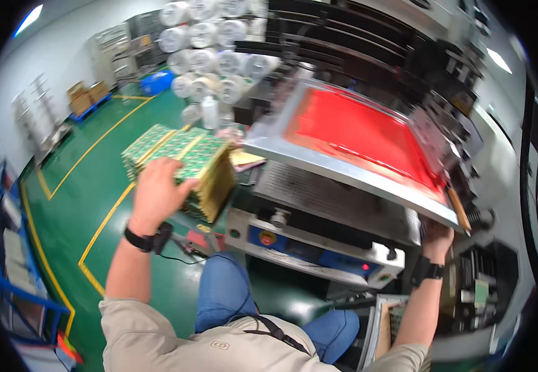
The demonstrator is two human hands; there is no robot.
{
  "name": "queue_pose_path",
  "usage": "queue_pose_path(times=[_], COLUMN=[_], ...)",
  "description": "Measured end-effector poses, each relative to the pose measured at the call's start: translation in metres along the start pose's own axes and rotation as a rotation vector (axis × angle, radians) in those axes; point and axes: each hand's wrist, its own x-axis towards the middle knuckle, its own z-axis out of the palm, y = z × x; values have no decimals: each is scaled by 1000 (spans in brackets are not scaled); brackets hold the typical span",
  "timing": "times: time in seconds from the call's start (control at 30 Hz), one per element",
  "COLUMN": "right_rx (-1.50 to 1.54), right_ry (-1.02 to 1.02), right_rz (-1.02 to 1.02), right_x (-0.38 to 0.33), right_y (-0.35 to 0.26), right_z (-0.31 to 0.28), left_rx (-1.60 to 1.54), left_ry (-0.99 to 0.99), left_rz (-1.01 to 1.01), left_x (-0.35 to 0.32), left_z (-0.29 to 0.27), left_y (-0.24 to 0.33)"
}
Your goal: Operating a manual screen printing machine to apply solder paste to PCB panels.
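Observation:
My left hand (157,191) rests on the near edge of a tall stack of green circuit board panels (216,180) with yellow edges. Its thumb is spread from the fingers, and no panel is lifted. At the right, my right hand (436,238) is by the front corner of a silver screen-printing frame (349,175), its fingers mostly hidden beneath it. Red ink (362,127) covers much of the mesh. The frame hangs tilted above the perforated metal bed (309,193) of a printing machine. A wooden-handled tool (458,209) leans at the frame's right corner.
The machine's front panel carries a red button (267,238) and a lit red lamp (365,266). White tubs (204,37) are piled behind the panels. A black rack (480,279) stands right, a blue-framed cart (27,291) left. Yellow lines mark the green floor (104,198).

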Motion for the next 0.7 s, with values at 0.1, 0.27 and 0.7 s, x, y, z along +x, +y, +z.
queue_pose_path(times=[0.1,0.27,0.7], right_rx=[-426,-760,-602], right_ry=[280,398,170], right_rz=[-218,-382,615], right_x=[-2,-28,-35], right_y=[-35,-49,17], right_z=[-47,-87,-198], left_rx=[22,102,112], left_ry=[-160,-292,-442], left_rz=[-55,-166,-328], left_x=[14,19,38], left_z=[17,41,38], left_y=[-10,-16,4])
